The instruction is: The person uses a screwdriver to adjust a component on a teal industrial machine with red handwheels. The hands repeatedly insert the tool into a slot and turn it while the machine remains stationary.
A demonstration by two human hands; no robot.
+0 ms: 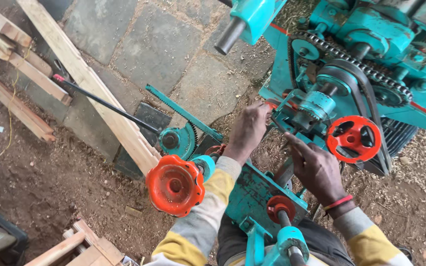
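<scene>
A teal woodworking machine (366, 29) with a chain, sprockets and a belt fills the right side. My left hand (248, 129) reaches to a small part at the machine's side, fingers curled around it near a reddish bit. My right hand (315, 167) rests beside it, fingers pointing up-left toward the same spot, just left of a small red handwheel (354, 138). A red band circles my right wrist. A larger orange-red handwheel (175, 185) sits under my left forearm. What the left fingers pinch is hidden.
Wooden planks (89, 83) lie across the stone-paved ground (159, 47) at left, with a black rod (104, 103) over them. A teal toothed rack (183, 111) slants by the machine. Sawdust and dirt cover the ground; more wood scraps (80, 246) sit bottom left.
</scene>
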